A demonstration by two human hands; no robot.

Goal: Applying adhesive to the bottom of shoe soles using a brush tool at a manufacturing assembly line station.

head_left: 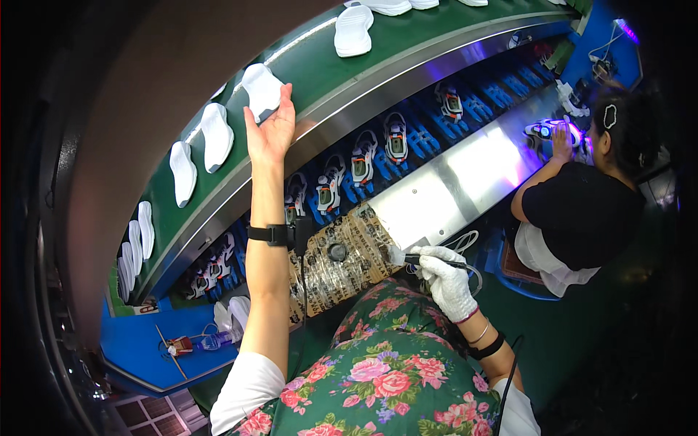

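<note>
My left hand (273, 134) is bare and reaches up to the green conveyor belt, palm up. Between its thumb and fingers is the near end of a white shoe sole (260, 86). My right hand (445, 280), in a white knitted glove, grips a black-handled brush (413, 259) with a pale tip; a thin tube loops behind the hand. That tip is at the edge of a tape-wrapped work surface (349, 272), which has a dark round spot on it. More white soles (217, 138) lie along the belt on both sides of my left hand.
Below the belt, white and orange shoe uppers (362, 160) stand on a lower line with blue holders. A metal plate (465, 174) runs right toward a seated co-worker (582, 211) handling a shoe under violet light. A blue table (145, 345) holds a bottle at lower left.
</note>
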